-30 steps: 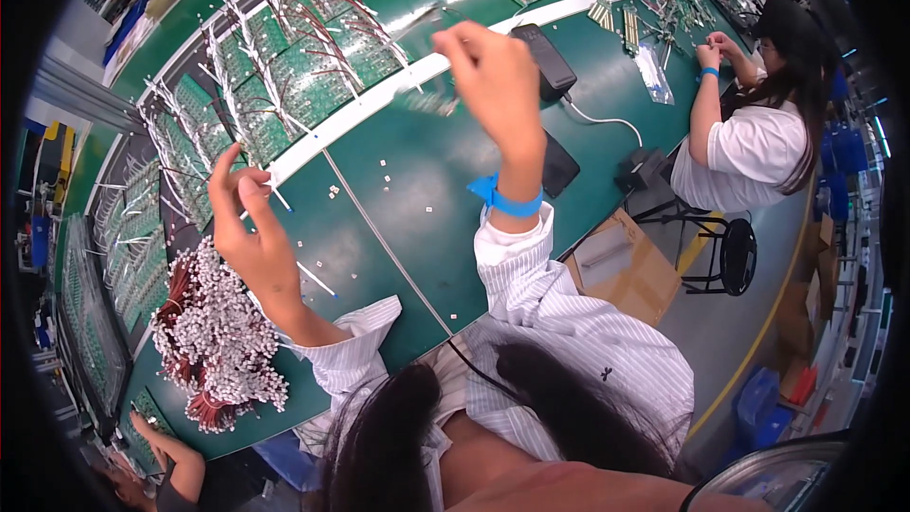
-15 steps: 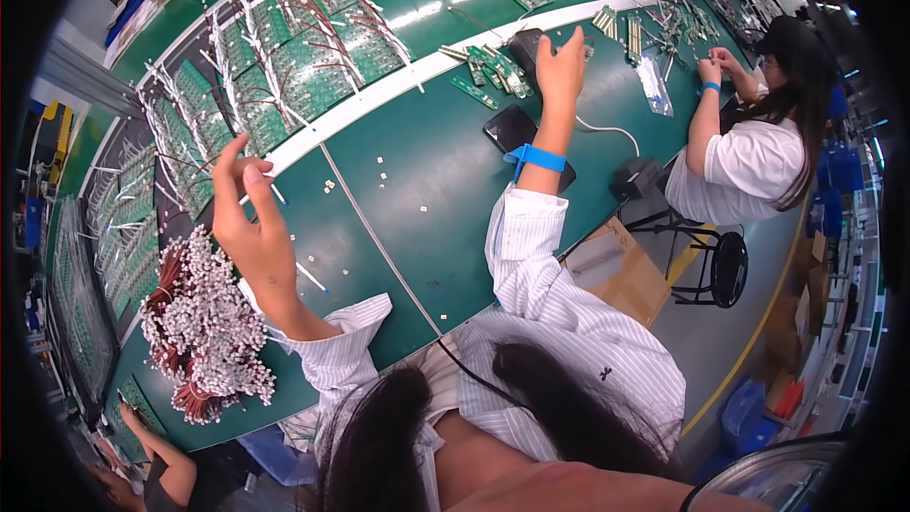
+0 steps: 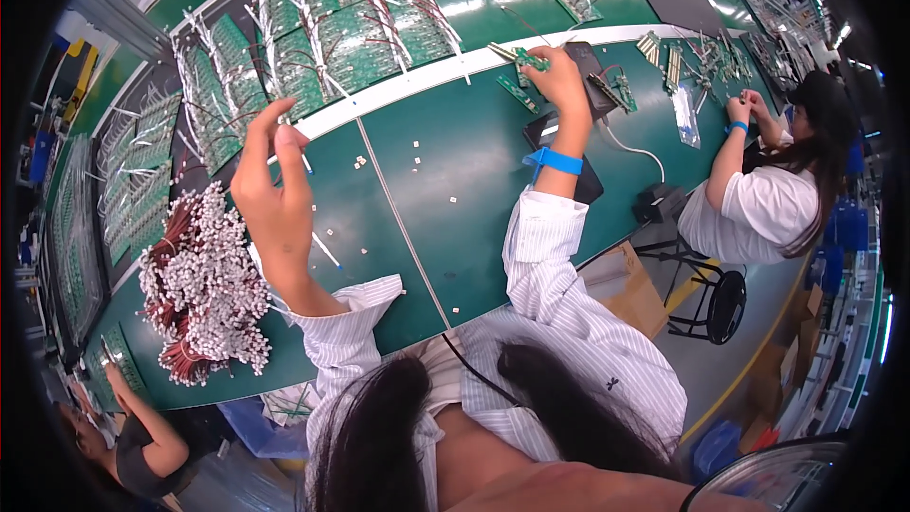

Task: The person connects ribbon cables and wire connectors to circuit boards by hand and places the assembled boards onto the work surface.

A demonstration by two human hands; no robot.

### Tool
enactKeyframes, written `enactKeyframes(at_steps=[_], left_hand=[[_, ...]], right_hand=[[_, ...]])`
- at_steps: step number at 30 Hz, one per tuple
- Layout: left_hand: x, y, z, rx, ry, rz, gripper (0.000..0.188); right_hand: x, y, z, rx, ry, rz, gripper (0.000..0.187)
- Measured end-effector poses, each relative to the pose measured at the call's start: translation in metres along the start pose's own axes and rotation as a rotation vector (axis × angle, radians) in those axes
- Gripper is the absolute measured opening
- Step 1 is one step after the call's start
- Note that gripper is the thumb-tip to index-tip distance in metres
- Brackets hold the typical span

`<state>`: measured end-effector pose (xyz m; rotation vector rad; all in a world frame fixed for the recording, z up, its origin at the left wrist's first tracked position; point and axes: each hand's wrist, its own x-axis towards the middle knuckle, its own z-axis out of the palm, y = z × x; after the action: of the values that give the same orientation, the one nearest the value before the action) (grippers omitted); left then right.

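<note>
Far left on the green work table [image 3: 455, 199] lies a heap of red wires with white plastic connectors [image 3: 201, 289], with a co-worker's raised arm [image 3: 142, 417] below it at the table edge. Left hand [image 3: 270, 185] is lifted above the table just right of the heap, fingers pinched together at the top; what they pinch is too small to tell. Behind it, rows of green circuit boards with white wire leads [image 3: 313, 33] fill the far side past a white strip. Small white plastic bits [image 3: 417, 147] lie scattered mid-table. Right hand [image 3: 559, 81], blue wristband on the wrist, is stretched far forward, fingers closed on a small green circuit board [image 3: 533, 59] beside a black flat fixture [image 3: 578, 57]. Far right, a seated person in a white shirt [image 3: 758, 209] works with both hands on boards at the table
</note>
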<state>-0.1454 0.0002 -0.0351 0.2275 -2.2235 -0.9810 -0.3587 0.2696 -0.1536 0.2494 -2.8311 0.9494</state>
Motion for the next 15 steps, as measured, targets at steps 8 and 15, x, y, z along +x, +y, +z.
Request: enactKeyframes(at_steps=[8,15], left_hand=[[-0.001,-0.012,-0.043,-0.128,0.158,-0.013,0.023],[-0.006,-0.041,-0.079,-0.114,0.461,-0.143,0.024]], right_hand=[[0.015,0.023,0.051,-0.167,0.221,-0.087,0.038],[0.012,0.000,0.034,-0.048,0.145,0.143,0.025]])
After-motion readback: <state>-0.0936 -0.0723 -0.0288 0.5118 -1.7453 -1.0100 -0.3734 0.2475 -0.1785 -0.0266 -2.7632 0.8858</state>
